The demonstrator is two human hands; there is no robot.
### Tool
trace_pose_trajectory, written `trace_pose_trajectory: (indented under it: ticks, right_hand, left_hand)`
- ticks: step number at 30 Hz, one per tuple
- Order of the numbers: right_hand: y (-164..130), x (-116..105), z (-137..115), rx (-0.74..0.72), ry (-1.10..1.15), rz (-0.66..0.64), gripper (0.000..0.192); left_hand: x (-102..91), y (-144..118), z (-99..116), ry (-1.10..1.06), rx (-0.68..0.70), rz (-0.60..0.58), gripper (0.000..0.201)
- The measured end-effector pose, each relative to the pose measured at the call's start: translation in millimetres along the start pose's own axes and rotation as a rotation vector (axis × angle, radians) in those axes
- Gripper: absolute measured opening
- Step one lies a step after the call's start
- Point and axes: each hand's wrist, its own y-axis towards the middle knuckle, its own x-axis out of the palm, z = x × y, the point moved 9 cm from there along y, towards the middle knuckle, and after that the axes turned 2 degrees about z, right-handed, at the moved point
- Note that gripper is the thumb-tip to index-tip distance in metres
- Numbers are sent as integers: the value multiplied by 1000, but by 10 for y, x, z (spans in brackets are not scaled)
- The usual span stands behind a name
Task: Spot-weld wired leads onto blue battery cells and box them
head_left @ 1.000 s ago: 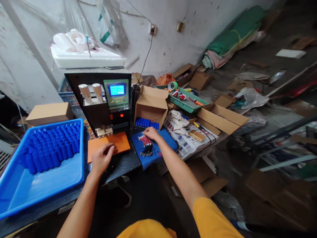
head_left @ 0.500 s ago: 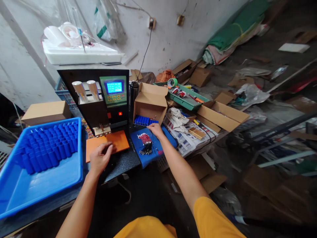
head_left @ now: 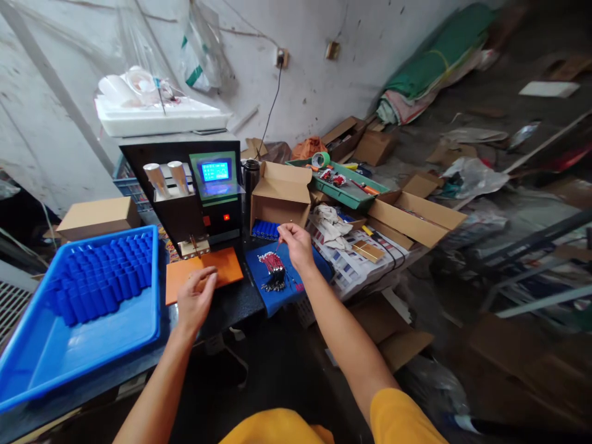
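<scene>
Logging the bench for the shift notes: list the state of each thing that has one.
Machine screen: lit.
Red button: lit.
Cardboard box: open, blue cells inside.
Blue tray: part filled.
Right hand: pinching a red wire.
Left hand: on orange board.

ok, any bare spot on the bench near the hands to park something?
Free: the near half of the blue tray, and the dark benchtop between orange plate and blue pad. Crowded: right of the pad, with papers and boxes.
</scene>
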Motion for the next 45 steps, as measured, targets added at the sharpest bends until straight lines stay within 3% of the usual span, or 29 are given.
trace_pose_trajectory:
  ticks: [3,6,9,15,20,25,31,33,35,38,40,42,45]
  right_hand:
    - [-209,316,47,55,84,-48,30]
    - [-417,626,176,147,152,-77,31]
    - [-564,873,286,217,209,-85,32]
    - [-714,1141,425,304,263,-111,34]
    - [-905,1337,541,408,237,-319,38]
    - [-1045,1527,535,318,123,-535,35]
    - [-1074,1634,553,280,66,-584,35]
    - [-1048,1603,561,273,54,-563,35]
    - [-1006,1530,568,263,45,-520,34]
    - [-950,1397,582,242,25,-454,33]
    - [-942,1335,605,238,13,-433,33]
    - [-953,1305,633,242,13,-423,33]
    - [-982,1300,677,258,31,-416,34]
  left_hand:
    - [114,-65,382,-18,129,-28,22]
    - [236,-100,546,12,185,-64,22]
    - [283,-111,452,61,154,-71,19]
    - [149,-159,97,-2,-38,-10,18]
    - [-7,-147,-10,-149,-188,-13,19]
    - [-132,-85,-49,-195,-237,-63,20]
    - [-204,-98,-106,-106,-239,-101,21]
    - [-302,-69,-125,-34,-196,-108,17]
    - [-516,8,-170,101,-149,-78,15]
    - [-1009,189,-309,471,-143,15,18]
    - [-1326,312,-447,786,-216,34,27]
    - [-1532,399,-598,1046,-322,-30,42]
    - [-1607,444,-749,1233,-423,-179,51]
